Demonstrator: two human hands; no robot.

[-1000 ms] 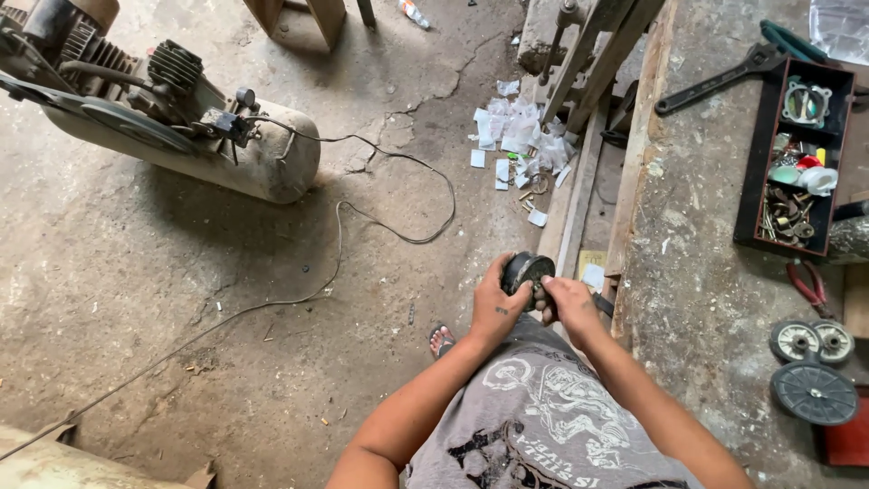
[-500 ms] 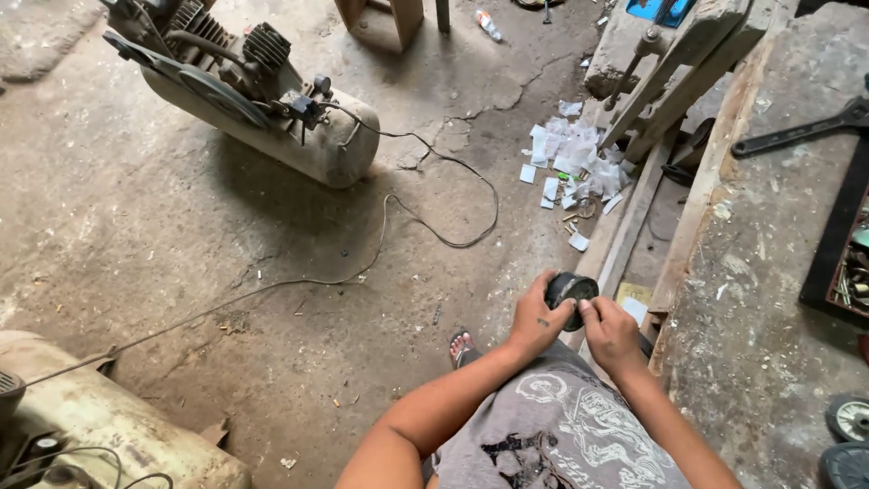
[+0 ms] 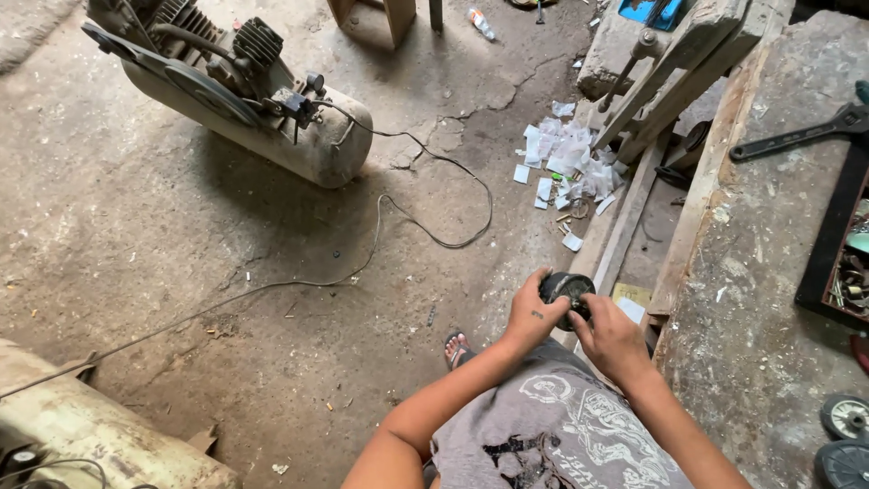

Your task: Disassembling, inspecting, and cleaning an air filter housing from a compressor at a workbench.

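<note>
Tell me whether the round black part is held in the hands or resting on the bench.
Held. The round black part sits between the left hand and right hand, lifted clear of the workbench beside it.

Compressor (image 3: 262, 109) left, workbench (image 3: 769, 272) right

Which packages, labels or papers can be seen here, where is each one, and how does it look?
Paper scraps: a white heap on the floor beside the workbench.
Plastic bottle: lying on the floor near the top edge, clear.
Tray: on the workbench, black, rectangular.
</note>
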